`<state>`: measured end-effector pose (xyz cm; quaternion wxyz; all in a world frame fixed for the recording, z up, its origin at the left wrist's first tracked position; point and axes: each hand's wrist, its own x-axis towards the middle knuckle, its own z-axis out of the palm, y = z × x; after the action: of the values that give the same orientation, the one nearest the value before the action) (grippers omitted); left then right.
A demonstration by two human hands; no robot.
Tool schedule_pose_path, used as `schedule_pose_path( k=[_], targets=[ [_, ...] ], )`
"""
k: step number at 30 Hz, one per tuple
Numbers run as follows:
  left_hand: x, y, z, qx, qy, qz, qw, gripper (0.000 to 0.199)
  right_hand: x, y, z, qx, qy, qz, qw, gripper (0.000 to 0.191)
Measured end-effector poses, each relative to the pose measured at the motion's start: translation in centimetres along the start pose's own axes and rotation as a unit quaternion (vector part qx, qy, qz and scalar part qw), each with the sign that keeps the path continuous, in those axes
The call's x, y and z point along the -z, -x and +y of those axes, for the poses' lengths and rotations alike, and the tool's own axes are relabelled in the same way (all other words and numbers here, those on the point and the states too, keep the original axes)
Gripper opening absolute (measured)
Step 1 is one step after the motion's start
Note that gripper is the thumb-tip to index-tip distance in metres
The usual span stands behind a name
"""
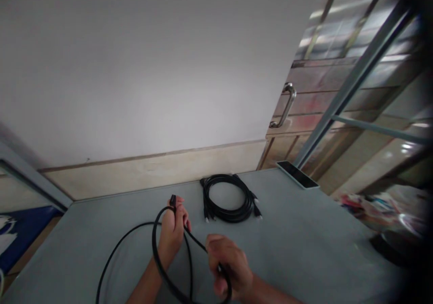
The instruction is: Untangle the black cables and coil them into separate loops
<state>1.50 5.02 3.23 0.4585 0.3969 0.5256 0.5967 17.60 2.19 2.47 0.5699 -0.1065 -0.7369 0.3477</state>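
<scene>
My left hand (175, 223) is closed on a black cable (156, 245) near its plug end, which pokes up above the fingers. The cable bends from there in a wide loop toward me, and another length curves away over the table to the left. Lower and to the right, my right hand (230, 265) grips the same cable, with a stretch of it running between both hands. Beyond them lies a coiled bundle of black cables (211, 207) on the grey table, with several connector ends sticking out; neither hand touches it.
The grey table (287, 232) meets a white wall (152, 69) at its far edge. A phone-like dark, flat device (297, 175) rests at the back right corner, beside a metal frame post (352, 87). A door handle (286, 105) shows behind. Blurred items lie at the right.
</scene>
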Motion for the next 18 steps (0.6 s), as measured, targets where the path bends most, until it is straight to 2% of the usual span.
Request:
schedule_pose_path(
  k=[1, 3, 5, 7, 10, 12, 13, 15, 18],
  targets=[
    [0.1, -0.1, 0.6, -0.032, -0.017, 0.013, 0.999, 0.031, 0.2, -0.4, 0.0, -0.03, -0.019, 0.026, 0.999, 0.039],
    [0.1, -0.3, 1.8, -0.098, -0.047, 0.027, 0.994, 0.032, 0.7, -1.7, 0.3, -0.113, -0.082, 0.132, 0.981, 0.039],
    [0.1, -0.4, 2.8, -0.123, -0.062, 0.005, 0.99, 0.033, 1.6, -3.5, 1.0, -0.215, -0.167, 0.284, 0.919, 0.034],
    [0.1, -0.7, 3.4, -0.133, -0.076, -0.028, 0.988, 0.037, 2.6, -5.2, 2.3, -0.28, -0.239, 0.34, 0.865, 0.029],
    [-0.2, -2.1, 3.4, -0.117, -0.102, -0.094, 0.983, 0.039, 4.3, -6.5, 4.8, -0.311, -0.285, 0.365, 0.83, 0.033],
    [-0.5, -3.9, 2.9, -0.091, -0.109, -0.126, 0.982, 0.038, 5.0, -6.4, 6.3, -0.308, -0.257, 0.376, 0.835, 0.029],
    [-0.8, -4.9, 2.6, -0.085, -0.102, -0.116, 0.984, 0.039, 5.2, -6.2, 6.9, -0.303, -0.233, 0.377, 0.844, 0.026],
    [-1.1, -7.0, 2.2, -0.079, -0.051, -0.059, 0.994, 0.043, 5.6, -5.8, 7.8, -0.291, -0.174, 0.365, 0.867, 0.025],
    [-1.5, -9.1, 2.2, -0.082, -0.021, -0.023, 0.996, 0.042, 5.9, -5.6, 7.9, -0.277, -0.061, 0.312, 0.907, 0.025]
  ],
)
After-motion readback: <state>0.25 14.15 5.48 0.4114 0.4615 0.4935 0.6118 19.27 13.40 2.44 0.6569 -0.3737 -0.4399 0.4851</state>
